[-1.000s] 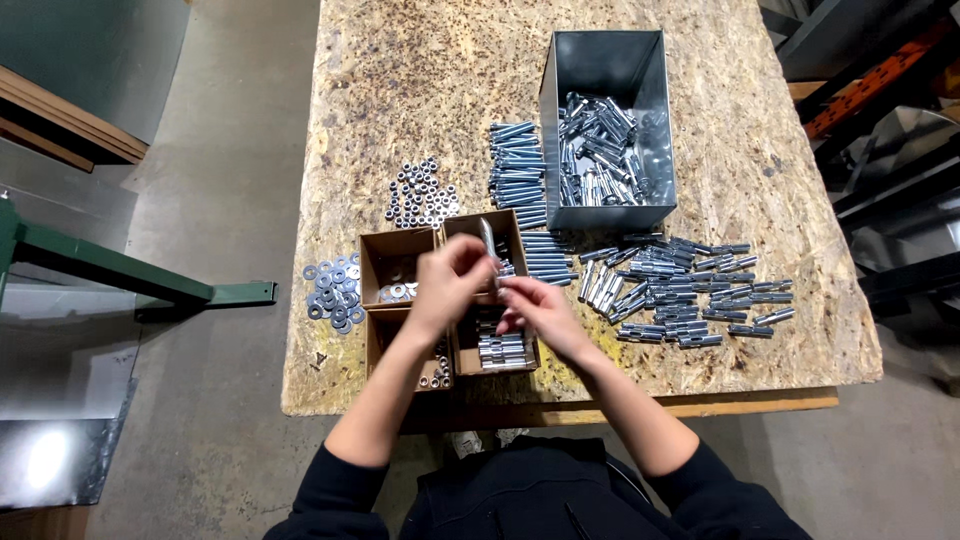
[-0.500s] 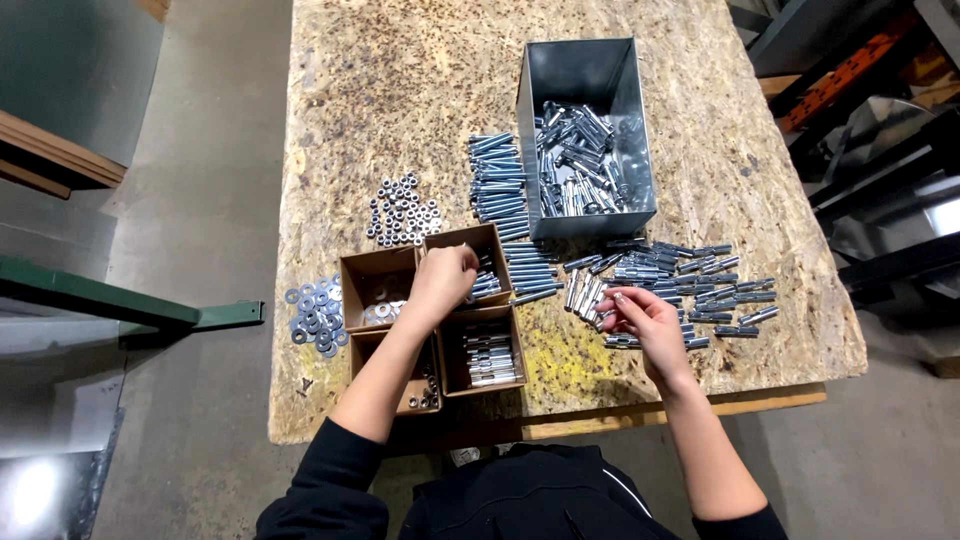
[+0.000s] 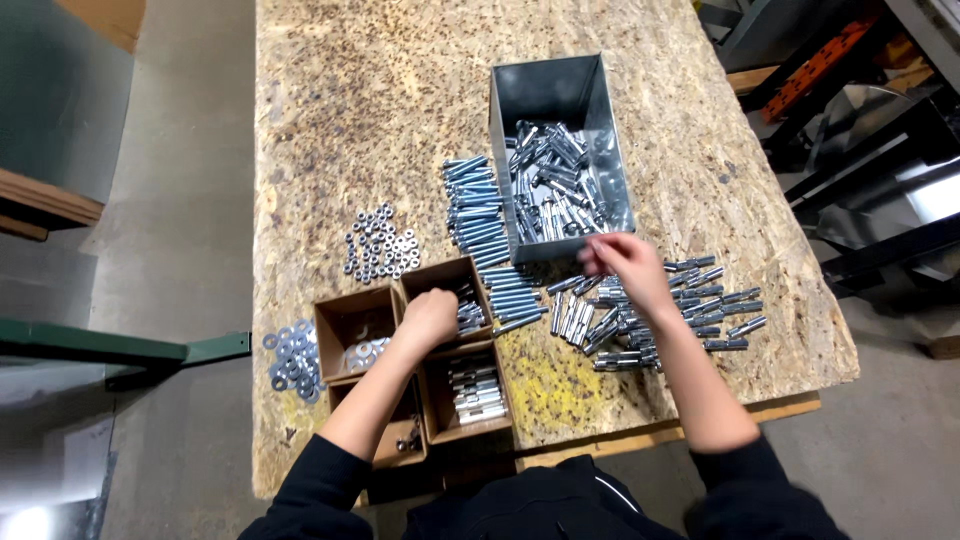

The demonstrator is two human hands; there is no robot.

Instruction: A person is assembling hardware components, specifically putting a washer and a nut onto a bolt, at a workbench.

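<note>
My left hand [image 3: 430, 318] rests knuckles-up on the upper right compartment [image 3: 447, 275] of a group of small cardboard boxes. That compartment holds bolts. The fingers curl down into it and are hidden. My right hand [image 3: 625, 265] hovers, blurred, over a pile of silver metal sleeves [image 3: 700, 310], just in front of the grey metal bin [image 3: 550, 90]. Its fingertips are drawn together, and I cannot make out anything in them. A row of long bolts [image 3: 475, 205] lies left of the bin.
The bin holds many more sleeves. A heap of nuts [image 3: 380, 245] and a scatter of washers [image 3: 290, 355] lie on the chipboard table [image 3: 380, 100] left of the boxes. The lower right box [image 3: 475, 390] holds assembled pieces. Metal racks stand to the right.
A second ago both hands met over the boxes around a bolt. The right hand then went to the sleeve pile and has shifted up toward the bin. The left hand stays at the boxes.
</note>
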